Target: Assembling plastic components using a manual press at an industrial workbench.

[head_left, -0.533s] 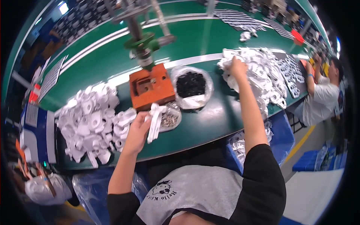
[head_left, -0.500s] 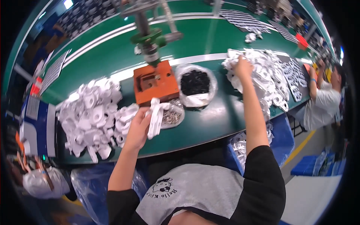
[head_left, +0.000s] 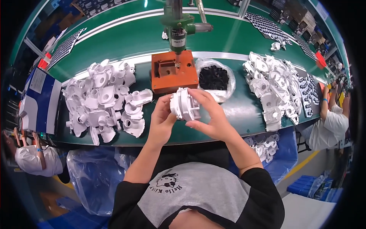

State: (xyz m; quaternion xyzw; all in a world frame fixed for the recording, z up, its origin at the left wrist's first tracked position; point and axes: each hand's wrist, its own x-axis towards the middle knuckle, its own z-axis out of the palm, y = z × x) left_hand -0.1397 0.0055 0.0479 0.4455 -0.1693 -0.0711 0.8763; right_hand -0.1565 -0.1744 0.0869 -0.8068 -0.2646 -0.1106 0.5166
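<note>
In front of my chest, just above the table's near edge, I hold a white plastic housing (head_left: 185, 105) with ribbed, stacked edges. My left hand (head_left: 162, 116) grips its left side, thumb toward me. Around the right side curl the fingers and thumb of my right hand (head_left: 210, 114). The housing looks like two shells face to face, but my fingers hide part of the joint. Directly beyond it sits an orange fixture block (head_left: 174, 84) with a recess, under a green press with a metal spindle (head_left: 178, 40).
White funnel-shaped shells (head_left: 103, 97) are heaped on the left, flatter white covers (head_left: 275, 86) on the right. Beside the block stands a clear bag (head_left: 231, 86) of small black parts (head_left: 213, 78). Blue lined bins (head_left: 95, 179) stand below the table edge. Other people sit at both sides.
My right hand has left the right heap and come to the middle, joining my left hand at the white part. The view has shifted, and the dish of small metal pieces is now hidden.
</note>
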